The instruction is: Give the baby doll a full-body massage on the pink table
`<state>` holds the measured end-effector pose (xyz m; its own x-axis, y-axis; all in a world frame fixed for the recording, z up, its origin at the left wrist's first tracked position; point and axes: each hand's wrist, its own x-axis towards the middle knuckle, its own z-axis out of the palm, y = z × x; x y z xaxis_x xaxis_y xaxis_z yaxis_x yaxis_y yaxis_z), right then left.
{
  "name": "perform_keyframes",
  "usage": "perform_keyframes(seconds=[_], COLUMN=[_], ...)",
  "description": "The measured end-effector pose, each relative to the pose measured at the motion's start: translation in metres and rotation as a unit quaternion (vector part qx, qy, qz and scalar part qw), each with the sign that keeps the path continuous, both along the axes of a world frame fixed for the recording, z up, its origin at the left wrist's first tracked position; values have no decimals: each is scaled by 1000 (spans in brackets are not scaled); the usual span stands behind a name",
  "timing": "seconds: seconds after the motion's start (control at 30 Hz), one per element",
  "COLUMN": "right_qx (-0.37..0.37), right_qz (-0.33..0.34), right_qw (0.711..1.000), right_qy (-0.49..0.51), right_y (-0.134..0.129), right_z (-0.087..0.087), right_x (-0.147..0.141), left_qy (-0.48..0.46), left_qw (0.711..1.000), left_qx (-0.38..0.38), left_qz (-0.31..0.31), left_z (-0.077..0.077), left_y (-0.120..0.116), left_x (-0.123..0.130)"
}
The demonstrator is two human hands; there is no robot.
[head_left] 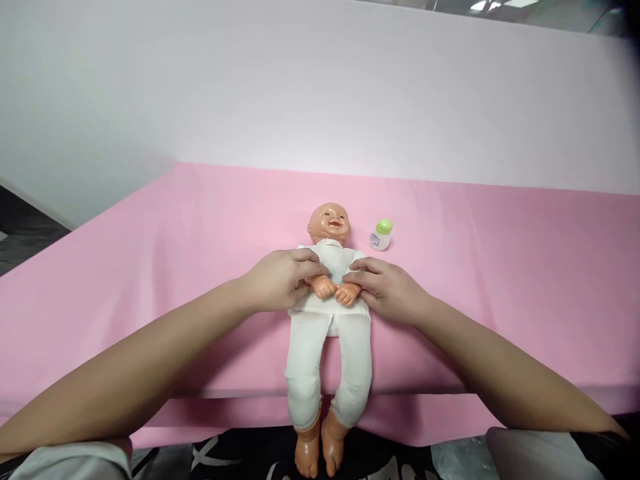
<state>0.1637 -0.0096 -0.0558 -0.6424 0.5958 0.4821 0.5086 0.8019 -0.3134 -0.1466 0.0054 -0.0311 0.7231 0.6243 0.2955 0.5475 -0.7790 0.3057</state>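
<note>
Nearest, on the wearer's side of both hands: trousered legs of the baby doll, bare feet past the edge of the pink cloth. Doll supine, torso between the hands. Left hand and right hand each grasp one doll forearm, fingers curled over the sleeve; grip force cannot be told. Step in hand, as judged: steadying the forearms over the belly; any shift calls for light, even hold. Beyond the hands, the doll's head; just beside it, beyond the right hand, a green-capped bottle. Farthest: white partition.
</note>
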Motion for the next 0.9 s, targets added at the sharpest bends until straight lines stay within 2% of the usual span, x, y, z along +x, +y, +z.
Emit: perform_keyframes(seconds=[0.07, 0.17, 0.27, 0.33, 0.4, 0.47, 0.53, 0.6, 0.67, 0.73, 0.83, 0.9], right_qx=[12, -16, -97, -166, -227, -299, -386, -458, -493, -487, -399, -319], right_qz=[2, 10, -40, -124, -197, -247, -273, -284, -288, -291, -308, -297], right_qw=[1000, 999, 984, 948, 895, 837, 789, 760, 752, 758, 785, 820], right_qy=[2, 47, 146, 241, 330, 386, 393, 364, 330, 323, 360, 371], right_y=[1, 3, 14, 29, 46, 61, 70, 74, 74, 74, 73, 68], right_z=[-7, -12, -11, -11, -12, -13, -13, -13, -12, -15, -21, -23], right_x=[0, 6, 20, 34, 49, 63, 73, 78, 80, 80, 79, 75], left_qy=[-32, -118, -209, -282, -354, -400, -418, -414, -404, -407, -405, -393], left_qw=[999, 993, 972, 935, 882, 829, 780, 750, 746, 759, 799, 835], left_qx=[-8, -24, -58, -110, -173, -236, -313, -374, -393, -377, -309, -256], left_qz=[-4, 6, 91, 182, 260, 312, 345, 356, 354, 341, 318, 287], left_z=[-9, -19, -24, -26, -28, -32, -36, -40, -43, -42, -38, -35], left_y=[1, 2, 9, 18, 31, 45, 58, 66, 68, 66, 57, 48], left_x=[-6, -14, -23, -31, -43, -55, -64, -70, -72, -70, -63, -56])
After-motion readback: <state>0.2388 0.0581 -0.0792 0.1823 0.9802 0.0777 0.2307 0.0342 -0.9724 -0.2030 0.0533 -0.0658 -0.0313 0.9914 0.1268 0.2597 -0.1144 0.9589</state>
